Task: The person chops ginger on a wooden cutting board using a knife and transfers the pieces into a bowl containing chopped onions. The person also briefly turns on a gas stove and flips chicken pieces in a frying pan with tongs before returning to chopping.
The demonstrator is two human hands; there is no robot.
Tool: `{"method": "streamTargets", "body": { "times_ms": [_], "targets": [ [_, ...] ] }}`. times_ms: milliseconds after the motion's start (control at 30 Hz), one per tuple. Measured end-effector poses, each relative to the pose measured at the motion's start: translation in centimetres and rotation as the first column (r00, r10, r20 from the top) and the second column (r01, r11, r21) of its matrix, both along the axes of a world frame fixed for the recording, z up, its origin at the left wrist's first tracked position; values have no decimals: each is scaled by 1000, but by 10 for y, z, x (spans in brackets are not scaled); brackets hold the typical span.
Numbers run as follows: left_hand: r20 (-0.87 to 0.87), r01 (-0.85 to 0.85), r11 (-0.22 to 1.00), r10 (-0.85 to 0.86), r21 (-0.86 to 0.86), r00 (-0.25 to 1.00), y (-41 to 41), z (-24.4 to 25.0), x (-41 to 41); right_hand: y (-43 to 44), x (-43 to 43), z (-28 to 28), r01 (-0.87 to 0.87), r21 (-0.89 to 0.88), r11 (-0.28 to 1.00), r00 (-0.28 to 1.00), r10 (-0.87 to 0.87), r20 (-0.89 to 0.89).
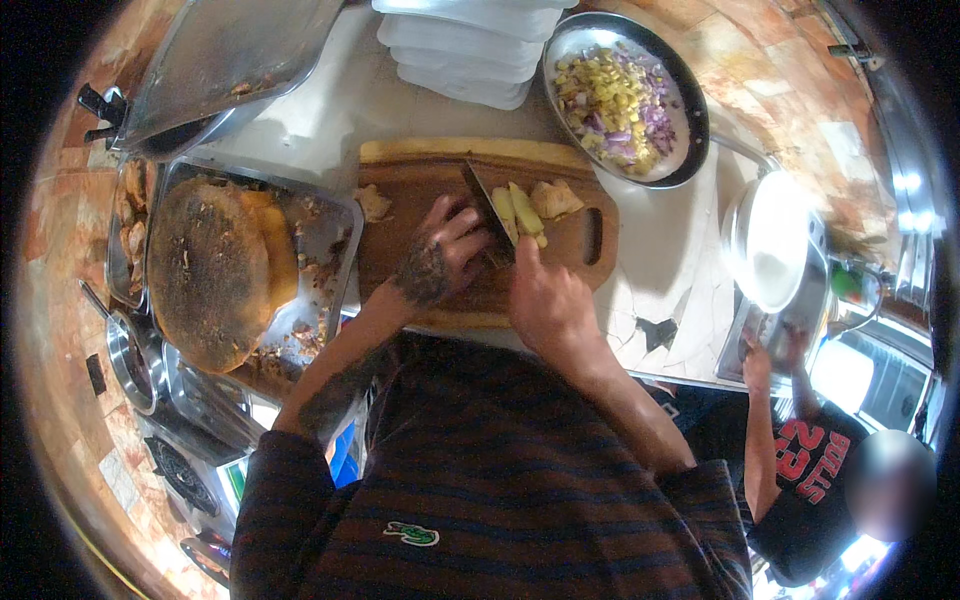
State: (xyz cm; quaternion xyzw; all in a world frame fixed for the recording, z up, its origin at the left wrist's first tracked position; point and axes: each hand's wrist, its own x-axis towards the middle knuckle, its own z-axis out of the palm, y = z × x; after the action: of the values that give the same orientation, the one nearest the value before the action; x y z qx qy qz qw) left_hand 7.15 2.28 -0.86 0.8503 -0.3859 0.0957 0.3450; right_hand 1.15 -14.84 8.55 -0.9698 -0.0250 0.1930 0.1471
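Observation:
A wooden cutting board [420, 176] lies before me. My right hand [551, 296] grips a kitchen knife [487, 199], its handle mostly hidden and its index finger stretched forward by the blade's near end. Left of the blade, my left hand [446, 251] is bent over the board; whether anything is under its fingers cannot be told. Peeled yellowish pieces, apparently ginger [527, 210], lie just right of the blade. Beside them sits a knobby tan piece [556, 199], with another [373, 202] at the board's left. Beyond the board, a round pan [701, 124] holds chopped red onion [658, 120] and yellow diced pieces [609, 94].
Stacked white plastic containers [465, 56] stand behind the board. At left are a metal tray [352, 225] bearing a large round browned block [210, 274], a clear bin [232, 60] and a pot [131, 360]. White bowls [772, 240] and another person [799, 465] are at right.

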Motion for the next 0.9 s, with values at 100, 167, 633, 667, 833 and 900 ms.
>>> {"method": "streamTargets", "body": {
  "times_ms": [100, 167, 633, 667, 833, 900],
  "targets": [
    [-24, 20, 999, -20, -37, 1000, 0, -4, 2, 1, 4, -28, -9, -30, 1000, 996, 11, 83],
    [-4, 14, 999, -14, -41, 1000, 3, -3, -1, -9, 9, -35, -20, 70, 997, 988, 9, 153],
    [-44, -150, 982, 146, -111, 988, -6, 2, 1, -23, 13, -18, 91, 252, 964, 992, -109, 58],
    [7, -142, 983, 144, -119, 990, -2, 0, 0, -24, 11, -15, 67, 245, 967, 993, -88, 79],
    [87, -53, 998, 50, 34, 995, 9, 4, -5, -10, 0, 4, 67, 136, 988, 997, -71, 25],
    [90, -53, 996, 47, 67, 995, 7, 3, -3, -3, -1, 8, 66, 108, 992, 998, -66, -7]
  ]
}}
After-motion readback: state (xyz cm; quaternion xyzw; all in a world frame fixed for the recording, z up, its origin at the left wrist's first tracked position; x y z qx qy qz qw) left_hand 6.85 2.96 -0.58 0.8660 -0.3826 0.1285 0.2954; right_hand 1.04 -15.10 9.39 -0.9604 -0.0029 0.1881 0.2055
